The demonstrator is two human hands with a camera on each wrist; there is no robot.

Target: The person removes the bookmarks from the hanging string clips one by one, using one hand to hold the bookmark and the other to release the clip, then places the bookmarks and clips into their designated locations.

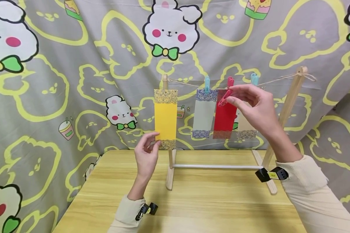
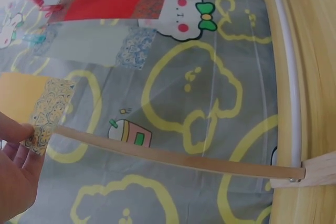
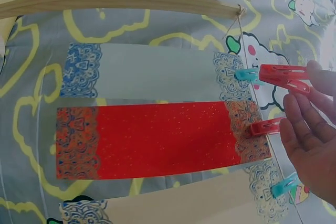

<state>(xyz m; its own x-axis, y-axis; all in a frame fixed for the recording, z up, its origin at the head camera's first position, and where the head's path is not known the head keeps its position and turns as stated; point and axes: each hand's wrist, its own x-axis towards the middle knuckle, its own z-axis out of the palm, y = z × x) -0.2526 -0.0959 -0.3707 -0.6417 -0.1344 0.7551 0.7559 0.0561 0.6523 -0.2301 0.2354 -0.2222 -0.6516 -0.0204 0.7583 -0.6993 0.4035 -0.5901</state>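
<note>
My left hand (image 1: 147,155) pinches a yellow paper strip (image 1: 165,121) with patterned ends by its lower left edge, holding it upright before the rack's left post. Between thumb and fingers of my right hand (image 1: 255,106) is a red clothespin (image 3: 283,74), in front of the hanging strips. A pale grey-blue strip (image 1: 204,115) hangs from the string (image 1: 188,83) by a blue clothespin (image 1: 207,84). Beside it a red strip (image 1: 225,118) hangs from another red clothespin (image 1: 230,81). The beige strip (image 1: 246,126), under a blue clothespin (image 1: 254,78), is partly hidden by my right hand.
The wooden rack has a left post (image 1: 170,158), a right post (image 1: 291,97) and a white crossbar (image 1: 218,166) low between its feet. It stands on a wood-grain table (image 1: 210,200). A grey cartoon-print curtain (image 1: 84,81) hangs behind.
</note>
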